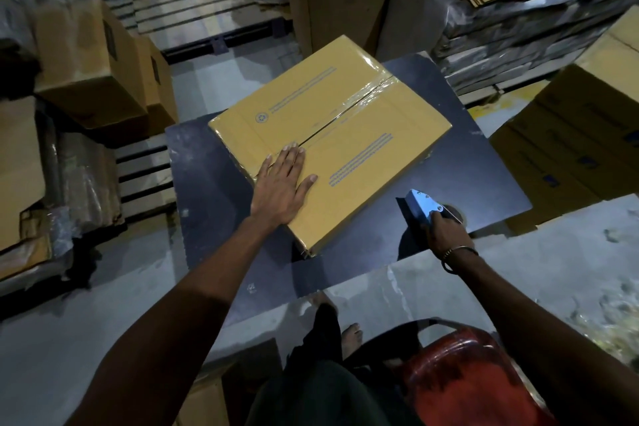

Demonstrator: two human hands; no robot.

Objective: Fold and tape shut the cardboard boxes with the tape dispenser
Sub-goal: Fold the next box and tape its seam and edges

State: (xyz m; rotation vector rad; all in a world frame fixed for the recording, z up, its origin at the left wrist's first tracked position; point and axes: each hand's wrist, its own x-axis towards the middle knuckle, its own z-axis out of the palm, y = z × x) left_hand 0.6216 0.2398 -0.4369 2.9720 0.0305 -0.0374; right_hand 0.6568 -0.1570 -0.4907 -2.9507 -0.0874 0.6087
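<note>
While I stood over the dark bench, things lay as follows.
Box: the yellow cardboard box sat closed on the bench, its flaps folded down, clear tape along the far part of the centre seam and around the edges.
Left hand: my left hand lay flat on the box's near-left corner, fingers straight and together, thumb spread, pressing the top beside the seam.
Right hand: my right hand gripped the blue tape dispenser, fingers curled round its handle, just right of the box and apart from it, over the bench.
Wrist: a thin bracelet circled my right wrist.
Surroundings: brown cartons were stacked left, flattened cardboard right, a red chair below.
</note>
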